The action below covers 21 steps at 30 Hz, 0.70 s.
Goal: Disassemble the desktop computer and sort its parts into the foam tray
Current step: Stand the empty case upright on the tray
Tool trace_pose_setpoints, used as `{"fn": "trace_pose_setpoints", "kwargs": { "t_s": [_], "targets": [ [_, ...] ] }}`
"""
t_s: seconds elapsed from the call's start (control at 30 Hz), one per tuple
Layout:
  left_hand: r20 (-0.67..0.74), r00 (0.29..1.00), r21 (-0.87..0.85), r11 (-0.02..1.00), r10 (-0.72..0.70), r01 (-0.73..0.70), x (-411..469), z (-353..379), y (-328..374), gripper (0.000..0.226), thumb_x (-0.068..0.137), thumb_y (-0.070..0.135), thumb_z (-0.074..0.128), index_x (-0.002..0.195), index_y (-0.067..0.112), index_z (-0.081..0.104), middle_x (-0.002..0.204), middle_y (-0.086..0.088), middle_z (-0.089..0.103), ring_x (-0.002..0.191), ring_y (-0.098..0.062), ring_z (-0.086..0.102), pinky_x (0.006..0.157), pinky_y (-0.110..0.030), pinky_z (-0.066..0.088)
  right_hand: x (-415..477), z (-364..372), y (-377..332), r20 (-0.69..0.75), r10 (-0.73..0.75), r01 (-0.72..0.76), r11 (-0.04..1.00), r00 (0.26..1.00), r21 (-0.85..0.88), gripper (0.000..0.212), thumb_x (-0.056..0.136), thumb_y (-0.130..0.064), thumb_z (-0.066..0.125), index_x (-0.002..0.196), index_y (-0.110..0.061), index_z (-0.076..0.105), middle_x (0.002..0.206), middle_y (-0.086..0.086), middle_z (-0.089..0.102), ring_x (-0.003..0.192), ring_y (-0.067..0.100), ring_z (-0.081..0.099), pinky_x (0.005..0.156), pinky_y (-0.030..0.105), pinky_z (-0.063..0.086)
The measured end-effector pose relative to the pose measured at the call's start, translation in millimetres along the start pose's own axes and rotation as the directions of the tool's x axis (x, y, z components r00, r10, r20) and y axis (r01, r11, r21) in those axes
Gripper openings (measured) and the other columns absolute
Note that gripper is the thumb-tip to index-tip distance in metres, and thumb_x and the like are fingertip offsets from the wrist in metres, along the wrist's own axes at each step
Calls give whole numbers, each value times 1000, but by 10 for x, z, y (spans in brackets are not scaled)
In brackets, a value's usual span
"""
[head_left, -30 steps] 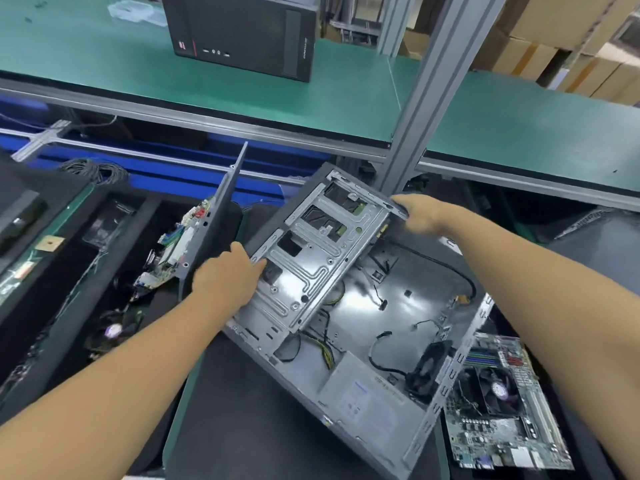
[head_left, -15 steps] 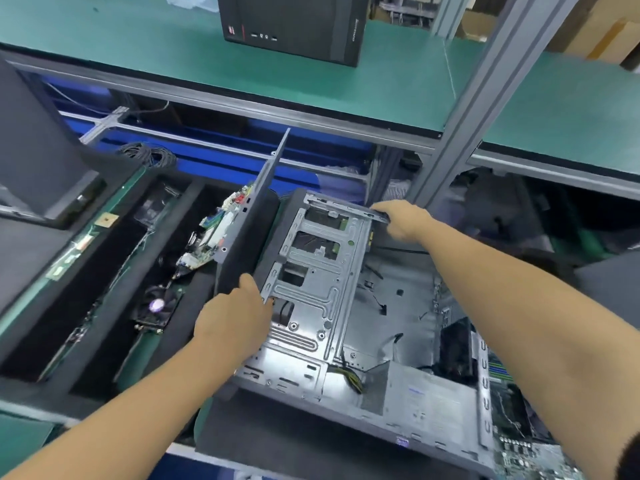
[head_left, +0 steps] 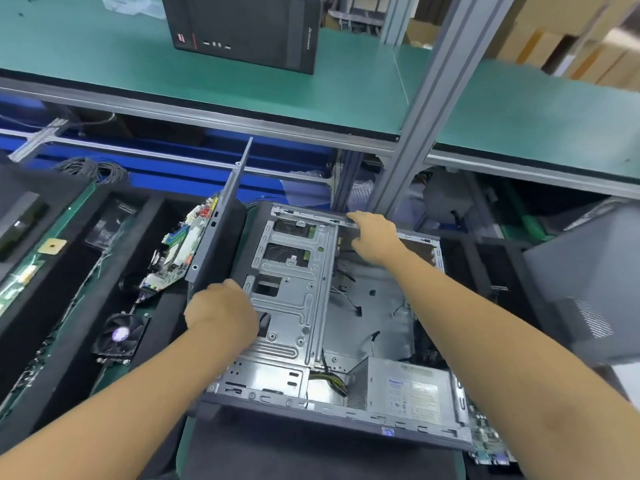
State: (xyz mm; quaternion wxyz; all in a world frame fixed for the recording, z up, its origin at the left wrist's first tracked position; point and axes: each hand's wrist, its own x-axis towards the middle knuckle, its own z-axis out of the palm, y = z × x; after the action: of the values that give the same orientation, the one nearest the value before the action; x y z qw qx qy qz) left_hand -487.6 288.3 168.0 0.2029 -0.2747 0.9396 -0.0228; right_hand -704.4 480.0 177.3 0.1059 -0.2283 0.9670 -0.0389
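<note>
Two hands: both are on the chassis (head_left: 363, 306), which lies open side up over a dark pad (head_left: 311, 455) at the middle of the lower bench, just right of the foam tray (head_left: 69, 271).
Left hand (head_left: 221, 313): curled round the chassis's left wall beside the drive cage (head_left: 294, 271), gripping it; the fingertips go behind the metal, out of sight.
Right hand (head_left: 372, 237): fingers hooked over the chassis's far rail, toward the bench's back edge.
Step in hand: by my reading, the part-stripped case is being turned or squared up for the next removal.
Already sorted: a motherboard (head_left: 180, 251) stands in a tray slot, a cooler fan (head_left: 119, 336) lies nearer the tray's front edge, and a side panel (head_left: 221, 216) leans at the tray's right edge.
Left inside: the power supply (head_left: 405, 389) at the case's near right corner, with loose cables.
Next move: probably freeing the power supply, which calls for a settled case, its fasteners found and the cables cleared first.
Hidden: no fasteners show. A second board (head_left: 485, 441) at the bench's near right corner is mostly covered by the case. Whether the chassis rests or is lifted cannot be told. The grey shape at the right is blurred.
</note>
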Motion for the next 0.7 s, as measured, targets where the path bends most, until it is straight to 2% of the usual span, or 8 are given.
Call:
{"fn": "trace_pose_setpoints", "kwargs": {
  "t_s": [0.07,0.17,0.33,0.43,0.5,0.57,0.63,0.7],
  "targets": [
    [6,1000,-6,1000,5,-5,20,-95,61,69,93,45,51,142,4,27,137,-12,35,124,-33,45,78,-37,47,-160,3,-28,-19,50,-49,997,999,57,60,91,-17,54,148,-27,39,160,3,27,142,31,29,111,46,28],
    [-27,997,-17,997,73,-73,30,-166,166,80,87,45,55,145,4,18,137,-7,26,123,-32,37,75,-34,42,-455,44,-89,-29,103,-97,980,994,174,52,91,-19,54,141,-29,47,158,3,29,140,34,27,111,45,28],
    [-184,910,115,928,371,-355,162,-308,451,66,91,44,42,144,7,27,140,-8,30,125,-27,33,99,-37,35,-1065,164,-273,-30,213,-195,934,977,298,38,93,-23,52,131,-30,54,146,-1,40,131,29,34,106,43,30],
    [-266,813,11,845,518,-534,401,-395,716,61,92,43,44,141,9,34,147,-14,29,133,-30,31,108,-43,30,-1518,219,-403,-142,349,-284,895,926,344,21,91,-21,54,111,-23,59,121,3,52,113,27,45,94,38,38],
    [-300,750,-3,785,590,-619,608,-451,947,64,90,46,48,140,8,35,146,-16,33,133,-32,34,108,-45,32,-1845,239,-529,-200,456,-323,822,867,469,4,90,-20,54,93,-21,53,96,0,57,90,24,54,77,38,45],
    [-288,727,37,765,624,-642,801,-508,1203,74,88,55,53,142,7,33,146,-18,34,133,-34,35,109,-46,32,-2153,267,-661,-128,533,-370,720,836,587,7,91,-23,51,85,-21,47,79,-1,58,69,19,55,58,34,43],
    [-255,736,78,772,627,-631,949,-564,1453,86,85,64,53,147,8,28,148,-18,33,137,-34,32,111,-46,26,-2429,275,-720,6,568,-451,647,823,614,21,91,-30,47,75,-17,48,65,-2,58,54,14,53,50,30,40],
    [-252,743,98,780,620,-618,1040,-625,1645,81,84,62,56,141,9,36,140,-16,45,131,-33,40,109,-45,28,-2661,261,-716,302,544,-606,554,783,571,45,91,-45,38,68,-9,53,52,4,61,39,18,54,46,26,41]
  ]
}}
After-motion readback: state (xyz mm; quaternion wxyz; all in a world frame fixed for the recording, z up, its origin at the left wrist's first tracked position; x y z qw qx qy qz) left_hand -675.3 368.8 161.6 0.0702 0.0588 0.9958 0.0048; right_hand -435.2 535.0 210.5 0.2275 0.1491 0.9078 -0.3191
